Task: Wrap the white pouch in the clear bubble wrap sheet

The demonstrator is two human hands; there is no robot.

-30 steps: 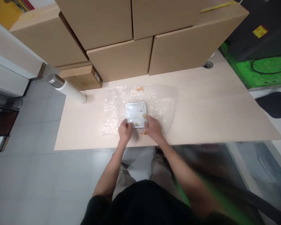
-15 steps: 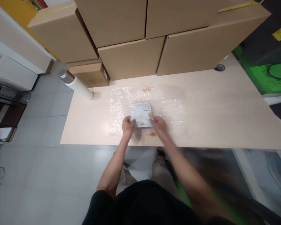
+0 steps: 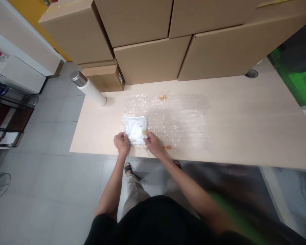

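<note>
Left hand point(image 3: 121, 142) and right hand point(image 3: 153, 144) each hold, in a pinching grip, a near corner of the white pouch point(image 3: 135, 130) lying on bubble wrap point(image 3: 178, 117) on the counter point(image 3: 244, 129).

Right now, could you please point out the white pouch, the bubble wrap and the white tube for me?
white pouch point(image 3: 135, 128), head view, middle of its face
bubble wrap point(image 3: 178, 119), head view, bare stretch right of the pouch
white tube point(image 3: 93, 92), head view, middle of its body

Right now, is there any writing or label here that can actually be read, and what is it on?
None is readable.
White pouch: small dark print, too blurred.
Small cardboard box: end label, too small.
Large cardboard boxes: no print visible.
</note>
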